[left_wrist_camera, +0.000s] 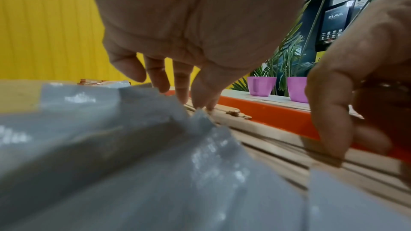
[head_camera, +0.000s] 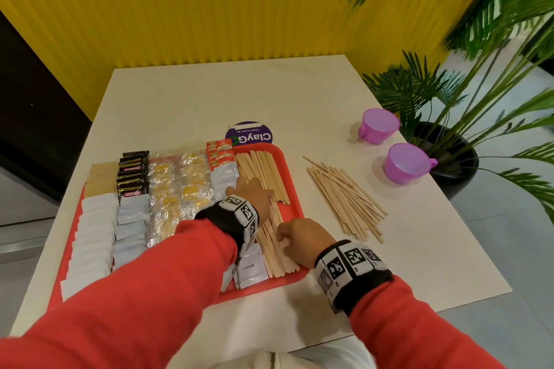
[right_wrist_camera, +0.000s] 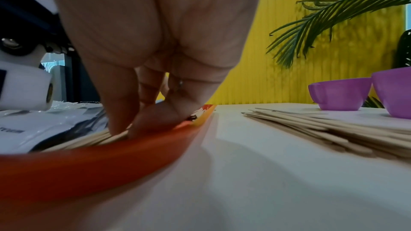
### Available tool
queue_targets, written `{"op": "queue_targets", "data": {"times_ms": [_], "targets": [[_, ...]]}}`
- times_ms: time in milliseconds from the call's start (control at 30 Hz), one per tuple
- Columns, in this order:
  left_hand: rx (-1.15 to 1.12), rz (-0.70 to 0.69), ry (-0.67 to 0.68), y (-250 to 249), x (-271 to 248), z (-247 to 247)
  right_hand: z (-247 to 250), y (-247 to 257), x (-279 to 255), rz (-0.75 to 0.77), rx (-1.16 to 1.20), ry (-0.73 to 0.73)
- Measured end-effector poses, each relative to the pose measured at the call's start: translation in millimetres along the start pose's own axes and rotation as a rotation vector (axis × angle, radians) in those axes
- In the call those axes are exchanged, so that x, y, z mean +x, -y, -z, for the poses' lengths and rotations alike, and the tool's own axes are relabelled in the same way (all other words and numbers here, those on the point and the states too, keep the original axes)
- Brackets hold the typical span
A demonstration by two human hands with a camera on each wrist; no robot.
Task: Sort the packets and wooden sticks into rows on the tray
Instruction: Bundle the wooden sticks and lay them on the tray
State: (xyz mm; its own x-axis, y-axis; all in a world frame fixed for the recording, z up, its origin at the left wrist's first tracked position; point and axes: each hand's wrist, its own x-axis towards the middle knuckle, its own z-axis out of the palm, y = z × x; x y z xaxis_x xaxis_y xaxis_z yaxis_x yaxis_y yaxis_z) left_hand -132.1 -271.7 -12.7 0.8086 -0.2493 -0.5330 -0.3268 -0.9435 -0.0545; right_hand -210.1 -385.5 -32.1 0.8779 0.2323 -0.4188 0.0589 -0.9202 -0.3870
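A red tray (head_camera: 263, 285) holds rows of packets: white (head_camera: 93, 237), black (head_camera: 133, 177), clear with yellow (head_camera: 177, 192), red (head_camera: 220, 153) and silver (head_camera: 250, 266). Wooden sticks (head_camera: 263, 168) lie along its right side. My left hand (head_camera: 251, 192) reaches over the silver row, its straight fingertips (left_wrist_camera: 198, 101) touching the sticks halfway up the tray. My right hand (head_camera: 295, 241) presses its fingertips (right_wrist_camera: 120, 129) on the nearer sticks beside the tray's right rim (right_wrist_camera: 89, 161). A loose pile of sticks (head_camera: 344, 201) lies on the table to the right of the tray.
Two purple cups (head_camera: 379, 126) (head_camera: 406, 163) stand at the table's right edge, beyond the loose sticks. A potted palm (head_camera: 449, 141) crowds that side. A round purple sticker (head_camera: 250, 133) sits behind the tray. A yellow wall backs the table.
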Motion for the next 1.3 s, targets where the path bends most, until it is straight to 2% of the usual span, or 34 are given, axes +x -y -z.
{"op": "queue_targets", "data": {"times_ms": [200, 333, 533, 700, 767, 933, 1133, 1300], "targets": [[0.026, -0.057, -0.011, -0.4, 1.6, -1.4, 2.8, 0.5, 2.4, -0.073, 0.000, 0.016], [-0.002, -0.058, -0.066, -3.5, 2.0, 2.7, 3.1, 2.0, 3.9, -0.067, 0.018, -0.057], [0.040, -0.088, 0.020, -5.5, 4.7, 5.2, 4.0, 1.7, 4.8, -0.037, -0.059, -0.053], [-0.083, -0.065, -0.152, -6.0, 5.6, 2.8, -0.1, -1.1, 7.0, -0.036, 0.003, -0.095], [-0.102, -0.061, -0.180, -7.5, 5.7, 2.0, -1.0, -2.4, 8.2, -0.023, 0.008, -0.103], [-0.075, -0.040, -0.079, -8.1, 6.8, 1.5, 4.9, -3.6, 8.5, 0.016, -0.030, -0.121], [-0.114, -0.031, -0.112, -3.8, 7.6, 5.5, 8.8, -2.4, 8.5, 0.021, -0.094, -0.087], [-0.060, -0.043, -0.028, -4.2, 8.1, 7.1, 7.9, -1.5, 7.9, 0.024, -0.122, -0.025]]}}
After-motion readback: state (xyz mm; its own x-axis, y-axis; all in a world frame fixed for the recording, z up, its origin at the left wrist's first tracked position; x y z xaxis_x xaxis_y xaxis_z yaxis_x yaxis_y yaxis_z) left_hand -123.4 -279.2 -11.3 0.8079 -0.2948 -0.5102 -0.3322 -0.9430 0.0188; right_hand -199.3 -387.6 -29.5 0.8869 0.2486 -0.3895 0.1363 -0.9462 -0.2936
